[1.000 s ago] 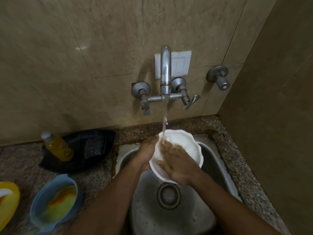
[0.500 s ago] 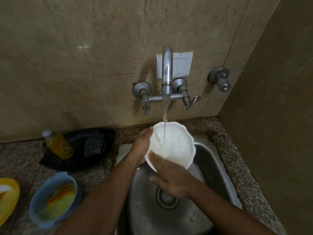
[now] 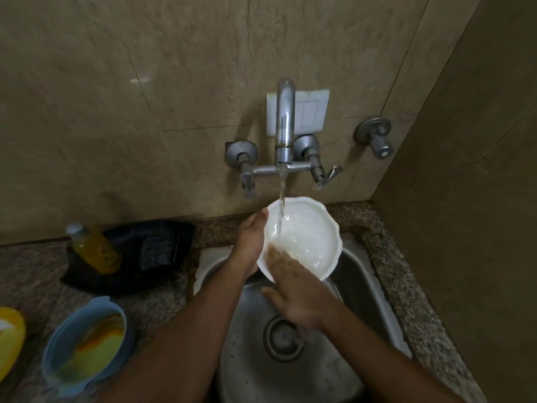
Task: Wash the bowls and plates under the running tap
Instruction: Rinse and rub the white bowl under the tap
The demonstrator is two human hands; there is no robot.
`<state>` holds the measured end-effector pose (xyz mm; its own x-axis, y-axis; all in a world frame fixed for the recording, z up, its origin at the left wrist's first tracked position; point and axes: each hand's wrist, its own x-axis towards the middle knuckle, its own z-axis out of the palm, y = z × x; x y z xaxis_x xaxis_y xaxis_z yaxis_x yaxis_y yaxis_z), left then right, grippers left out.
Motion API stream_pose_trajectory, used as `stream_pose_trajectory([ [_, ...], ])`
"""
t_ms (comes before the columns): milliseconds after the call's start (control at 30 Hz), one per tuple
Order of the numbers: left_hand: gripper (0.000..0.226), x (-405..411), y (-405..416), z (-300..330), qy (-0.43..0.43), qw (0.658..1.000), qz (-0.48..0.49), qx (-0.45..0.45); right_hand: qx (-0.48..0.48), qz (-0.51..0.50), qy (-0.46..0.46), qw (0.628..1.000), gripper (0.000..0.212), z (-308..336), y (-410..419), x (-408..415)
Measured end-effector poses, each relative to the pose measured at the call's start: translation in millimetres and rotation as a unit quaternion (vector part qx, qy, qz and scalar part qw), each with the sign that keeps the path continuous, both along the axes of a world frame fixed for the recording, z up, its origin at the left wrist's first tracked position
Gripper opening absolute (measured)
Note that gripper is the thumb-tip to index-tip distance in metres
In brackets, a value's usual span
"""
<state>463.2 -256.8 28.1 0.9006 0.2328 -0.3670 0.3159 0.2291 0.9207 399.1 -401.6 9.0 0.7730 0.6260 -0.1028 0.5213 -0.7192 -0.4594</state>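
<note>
A white scalloped bowl (image 3: pixel 308 237) is held tilted over the steel sink (image 3: pixel 374 289), its inside facing me. Water from the wall tap (image 3: pixel 284 123) runs into its upper left part. My left hand (image 3: pixel 251 242) grips the bowl's left rim. My right hand (image 3: pixel 296 289) lies flat with fingers spread, its fingertips inside the bowl's lower edge in the water. The bowl's underside is hidden.
On the granite counter at left stand a blue bowl (image 3: pixel 84 344) with yellow-orange contents, a yellow dish (image 3: pixel 10 338) at the frame edge, and a yellow bottle (image 3: pixel 94 248) lying on a black bag (image 3: pixel 154 257). A side wall closes the right. The drain (image 3: pixel 283 340) lies below my hands.
The bowl rose and turned from partly covered to facing me under the stream. My right hand slid from its middle down to its lower rim, then back in.
</note>
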Motion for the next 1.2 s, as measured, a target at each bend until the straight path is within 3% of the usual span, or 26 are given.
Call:
stream_pose_trajectory([
  [67,0.028,2,1,6,-0.003,1.0,-0.006,0.0,0.023,0.003,0.016,1.0,0.071,1,-2,-5],
  [233,0.028,-9,4,-4,-0.003,1.0,0.014,-0.005,-0.012,0.06,-0.063,0.996,0.061,0,-35,4],
  [367,0.028,-2,2,8,-0.018,0.999,0.005,0.036,0.052,0.014,-0.006,0.999,0.068,0,-3,-3],
  [533,0.023,-6,11,5,-0.028,0.998,0.026,0.051,-0.009,0.074,-0.106,0.992,0.071,-10,-37,6],
  [667,0.022,0,10,14,-0.038,0.993,0.0,0.114,0.052,0.027,-0.017,0.998,0.09,-15,0,-10],
  [767,0.022,-6,13,13,-0.006,0.998,0.018,0.062,0.03,0.045,-0.069,0.996,0.093,-20,-19,-8],
  [867,0.026,-14,11,11,0.023,0.999,0.028,-0.019,0.002,0.034,-0.14,0.99,0.077,-15,-17,3],
  [1067,0.056,-21,10,6,0.008,0.986,0.02,-0.167,0.047,-0.007,-0.153,0.987,0.063,-11,1,18],
  [1133,0.057,-25,9,5,0.012,0.984,0.037,-0.176,0.06,-0.006,-0.14,0.988,0.058,-11,6,13],
  [1200,0.055,-28,12,3,0.026,0.984,0.079,-0.155,0.057,0.029,-0.132,0.989,0.067,-12,7,6],
])
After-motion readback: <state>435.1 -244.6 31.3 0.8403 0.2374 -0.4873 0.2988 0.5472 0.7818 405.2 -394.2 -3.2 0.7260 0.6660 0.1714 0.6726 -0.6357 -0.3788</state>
